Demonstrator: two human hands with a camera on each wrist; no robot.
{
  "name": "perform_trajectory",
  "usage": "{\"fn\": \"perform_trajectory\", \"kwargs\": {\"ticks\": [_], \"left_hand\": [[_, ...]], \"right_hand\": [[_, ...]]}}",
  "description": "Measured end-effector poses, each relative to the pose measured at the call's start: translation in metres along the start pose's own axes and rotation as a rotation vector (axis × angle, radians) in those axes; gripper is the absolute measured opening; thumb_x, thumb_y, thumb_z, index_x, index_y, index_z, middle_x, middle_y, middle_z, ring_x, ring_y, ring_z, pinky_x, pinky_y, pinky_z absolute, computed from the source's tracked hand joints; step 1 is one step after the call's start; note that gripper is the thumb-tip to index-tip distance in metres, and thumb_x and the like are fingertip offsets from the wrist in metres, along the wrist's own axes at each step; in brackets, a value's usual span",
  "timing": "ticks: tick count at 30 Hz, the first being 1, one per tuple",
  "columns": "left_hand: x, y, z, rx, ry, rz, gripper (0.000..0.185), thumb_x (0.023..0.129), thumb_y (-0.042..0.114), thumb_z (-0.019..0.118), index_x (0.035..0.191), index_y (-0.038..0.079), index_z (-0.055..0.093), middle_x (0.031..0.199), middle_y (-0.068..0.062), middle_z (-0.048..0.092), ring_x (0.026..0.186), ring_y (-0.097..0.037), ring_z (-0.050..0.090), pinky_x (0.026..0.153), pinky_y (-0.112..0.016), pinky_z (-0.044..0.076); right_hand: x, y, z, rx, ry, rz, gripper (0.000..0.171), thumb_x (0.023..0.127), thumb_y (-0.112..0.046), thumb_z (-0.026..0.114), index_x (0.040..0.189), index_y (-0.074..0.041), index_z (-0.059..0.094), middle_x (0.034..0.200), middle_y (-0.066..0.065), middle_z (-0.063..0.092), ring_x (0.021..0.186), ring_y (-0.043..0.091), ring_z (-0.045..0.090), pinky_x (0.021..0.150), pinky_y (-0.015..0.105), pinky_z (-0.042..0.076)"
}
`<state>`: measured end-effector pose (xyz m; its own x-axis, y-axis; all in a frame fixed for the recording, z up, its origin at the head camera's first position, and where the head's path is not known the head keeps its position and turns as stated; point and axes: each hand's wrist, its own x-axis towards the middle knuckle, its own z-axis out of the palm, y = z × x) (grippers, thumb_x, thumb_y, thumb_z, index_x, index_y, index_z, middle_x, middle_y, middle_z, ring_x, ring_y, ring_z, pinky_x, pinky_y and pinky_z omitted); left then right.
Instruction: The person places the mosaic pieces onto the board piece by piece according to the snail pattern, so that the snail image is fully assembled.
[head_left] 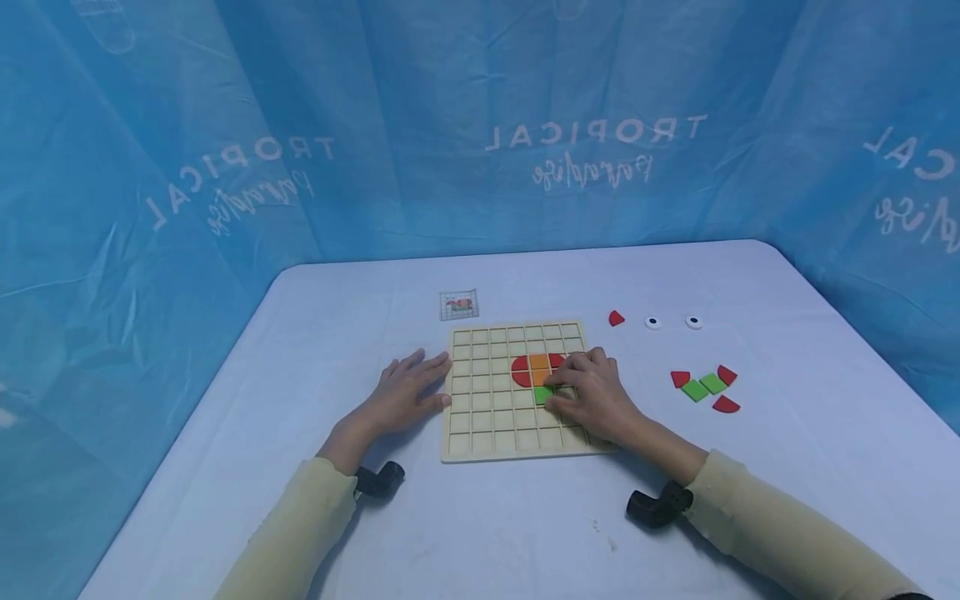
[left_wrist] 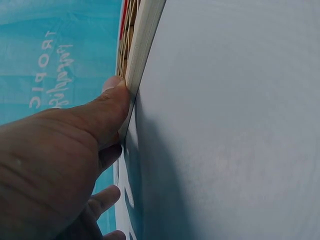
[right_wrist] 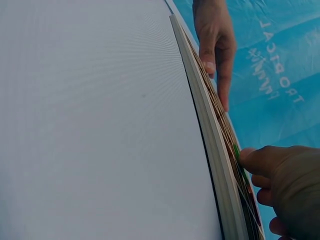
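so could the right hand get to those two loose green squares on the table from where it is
Probably yes. The right hand rests on the wooden board, and the green squares lie on the bare table off to its right, with nothing between them but a few red pieces.

The left hand [head_left: 405, 392] lies flat with straight, spread fingers. The right hand [head_left: 588, 392] is near it, palm down, fingers bent. Both forearms wear pale sleeves.

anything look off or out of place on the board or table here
Nothing stands out. The wooden grid board lies flat and square, the coloured pieces sit neatly in its cells, and the loose pieces rest tidily on the table to its right.
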<state>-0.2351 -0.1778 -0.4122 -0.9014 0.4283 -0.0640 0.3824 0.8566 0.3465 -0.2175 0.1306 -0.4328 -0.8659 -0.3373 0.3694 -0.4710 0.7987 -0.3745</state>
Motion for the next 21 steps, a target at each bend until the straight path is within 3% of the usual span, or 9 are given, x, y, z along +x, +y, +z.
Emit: {"fn": "perform_trajectory", "kwargs": {"ticks": [10, 21], "left_hand": [[0.001, 0.001, 0.002, -0.001, -0.001, -0.003, 0.062, 0.093, 0.041, 0.055, 0.147, 0.017, 0.034, 0.156, 0.000, 0.030, 0.147, -0.035, 0.015, 0.117, -0.060, 0.008], [0.001, 0.003, 0.000, 0.010, 0.009, -0.014, 0.062, 0.093, 0.040, 0.056, 0.147, 0.017, 0.035, 0.155, 0.000, 0.031, 0.147, -0.035, 0.016, 0.117, -0.061, 0.009]], "right_hand": [[-0.007, 0.008, -0.017, 0.053, 0.039, 0.092, 0.027, 0.073, -0.028, 0.081, 0.097, -0.015, 0.075, 0.100, 0.004, 0.062, 0.101, 0.024, 0.043, 0.083, 0.042, 0.032], [-0.035, 0.056, -0.051, 0.002, 0.121, 0.227, 0.035, 0.074, -0.022, 0.080, 0.105, -0.008, 0.072, 0.102, 0.012, 0.060, 0.103, 0.029, 0.041, 0.077, 0.042, 0.032]]}}
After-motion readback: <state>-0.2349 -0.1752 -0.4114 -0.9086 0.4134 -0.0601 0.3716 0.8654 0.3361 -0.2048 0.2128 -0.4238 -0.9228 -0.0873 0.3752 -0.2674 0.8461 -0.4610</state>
